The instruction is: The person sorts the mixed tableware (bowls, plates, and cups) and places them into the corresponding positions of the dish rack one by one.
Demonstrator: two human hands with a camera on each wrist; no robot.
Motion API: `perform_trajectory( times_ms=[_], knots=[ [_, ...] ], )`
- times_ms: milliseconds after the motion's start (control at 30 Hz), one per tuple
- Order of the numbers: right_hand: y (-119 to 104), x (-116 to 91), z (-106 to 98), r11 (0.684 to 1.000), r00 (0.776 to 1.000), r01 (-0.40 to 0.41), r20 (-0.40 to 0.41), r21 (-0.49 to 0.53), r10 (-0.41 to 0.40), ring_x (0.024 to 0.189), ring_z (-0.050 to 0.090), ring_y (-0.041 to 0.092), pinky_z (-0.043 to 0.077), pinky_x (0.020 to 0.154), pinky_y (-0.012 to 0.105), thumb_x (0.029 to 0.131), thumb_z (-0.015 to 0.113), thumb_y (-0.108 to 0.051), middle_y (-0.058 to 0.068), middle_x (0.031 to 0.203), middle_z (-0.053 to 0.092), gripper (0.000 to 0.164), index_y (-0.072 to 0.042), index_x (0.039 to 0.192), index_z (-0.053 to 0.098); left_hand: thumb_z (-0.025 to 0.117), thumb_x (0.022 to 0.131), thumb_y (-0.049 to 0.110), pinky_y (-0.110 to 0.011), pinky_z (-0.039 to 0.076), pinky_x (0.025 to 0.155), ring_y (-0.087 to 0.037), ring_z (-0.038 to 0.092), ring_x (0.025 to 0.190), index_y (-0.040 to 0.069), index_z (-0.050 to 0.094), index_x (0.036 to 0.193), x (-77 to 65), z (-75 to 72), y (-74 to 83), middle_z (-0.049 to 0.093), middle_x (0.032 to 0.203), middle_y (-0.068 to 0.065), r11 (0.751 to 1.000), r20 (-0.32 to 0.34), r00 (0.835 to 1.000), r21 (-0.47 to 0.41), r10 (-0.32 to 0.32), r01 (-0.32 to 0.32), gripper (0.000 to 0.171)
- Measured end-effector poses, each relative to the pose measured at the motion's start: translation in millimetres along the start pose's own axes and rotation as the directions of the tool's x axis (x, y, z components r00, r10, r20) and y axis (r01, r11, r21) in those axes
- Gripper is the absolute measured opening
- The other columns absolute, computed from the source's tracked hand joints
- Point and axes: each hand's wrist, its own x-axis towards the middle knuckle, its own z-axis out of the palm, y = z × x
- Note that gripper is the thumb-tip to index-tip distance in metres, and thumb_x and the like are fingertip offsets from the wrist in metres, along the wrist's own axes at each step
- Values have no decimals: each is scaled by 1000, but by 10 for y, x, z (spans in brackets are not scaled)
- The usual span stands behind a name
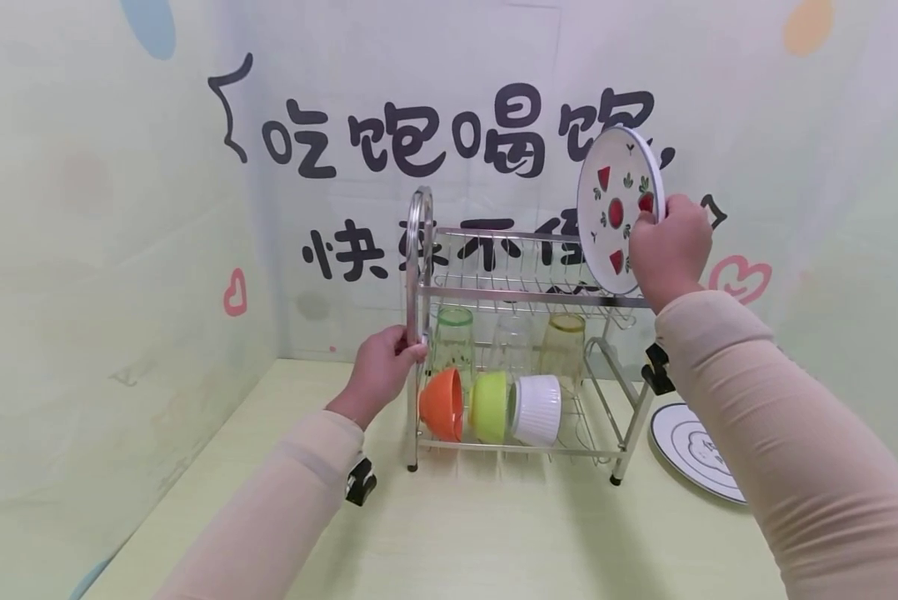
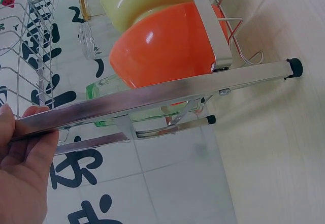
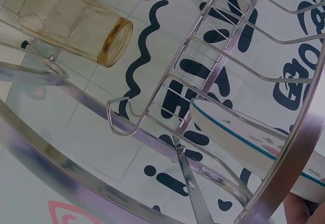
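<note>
My right hand (image 1: 674, 250) grips the edge of a white plate (image 1: 616, 212) with a red fruit pattern and a dark rim. The plate stands nearly upright at the right end of the upper tier of a metal dish rack (image 1: 509, 296). In the right wrist view, the plate (image 3: 238, 135) overlaps the tier's wires, and only a few fingers (image 3: 299, 211) show below it. With thumb and fingers, my left hand (image 1: 380, 367) pinches the rack's left side post (image 2: 111, 99). Close beside that hand, an orange bowl (image 1: 441, 406) lies on its side on the lower tier.
Next to the orange bowl are a lime-green bowl (image 1: 490, 408) and a white ribbed one (image 1: 536, 410). Behind them stand a green-rimmed glass (image 1: 452, 337), a clear glass (image 1: 511, 342) and an amber glass (image 1: 564, 346). Another white plate (image 1: 692, 446) lies on the table right of the rack.
</note>
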Motion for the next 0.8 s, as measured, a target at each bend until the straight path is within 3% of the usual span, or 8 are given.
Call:
perform_trajectory(
  times_ms=[467, 800],
  knots=[
    [68, -8, 90, 998, 999, 22, 27, -57, -20, 106, 64, 38, 53, 85, 50, 96, 43, -8, 23, 122, 63, 37, 2, 128, 58, 61, 95, 13, -38, 50, 76, -24, 59, 82, 1, 62, 95, -40, 8, 17, 68, 92, -13, 1000, 2, 1000, 4, -16, 16, 13],
    [84, -2, 124, 995, 1000, -7, 17, -101, 9, 121, 52, 36, 51, 91, 51, 93, 44, -5, 23, 126, 57, 37, 3, 127, 57, 61, 95, 13, -39, 51, 79, -24, 61, 84, 0, 62, 96, -25, 2, 19, 68, 94, -13, 1000, 8, 1000, -7, -17, 18, 13]
  ],
)
